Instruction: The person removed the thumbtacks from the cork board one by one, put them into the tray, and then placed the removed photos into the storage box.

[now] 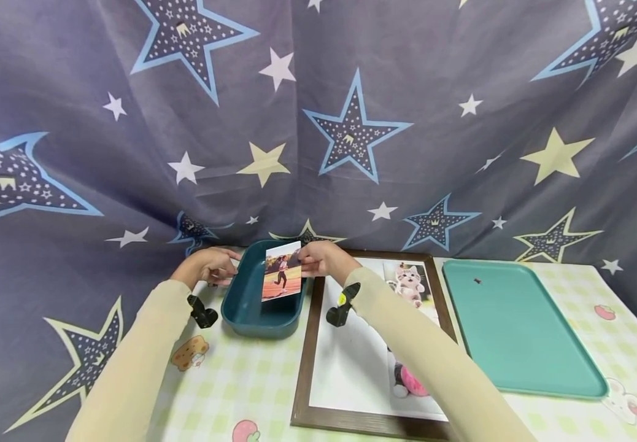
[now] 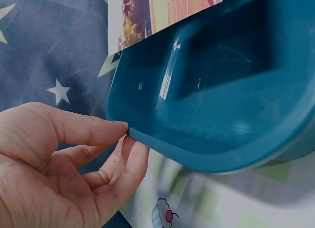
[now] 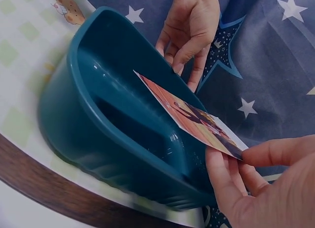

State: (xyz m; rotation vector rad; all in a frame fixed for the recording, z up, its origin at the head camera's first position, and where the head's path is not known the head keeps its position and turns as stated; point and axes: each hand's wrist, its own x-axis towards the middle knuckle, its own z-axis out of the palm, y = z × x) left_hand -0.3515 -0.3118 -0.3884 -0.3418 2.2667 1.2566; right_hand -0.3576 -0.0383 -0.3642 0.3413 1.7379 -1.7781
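In my right hand (image 1: 321,258) I pinch a photo (image 1: 282,271) of a runner on a track by its right edge, thumb on top and fingers beneath. The photo tilts over the dark teal bin (image 1: 263,328), and the bin's inside shows no other picture in the right wrist view. My left hand (image 1: 215,266) is at the bin's left side; the left wrist view shows its thumb and fingers (image 2: 135,149) pinching the rim.
Right of the bin lies a brown wooden frame (image 1: 318,325) with a white board and cat pictures (image 1: 409,285), partly under my right arm. Farther right is a light teal tray (image 1: 517,331) with a small dark red piece (image 1: 477,280). A starry curtain (image 1: 351,202) hangs behind the checked tablecloth.
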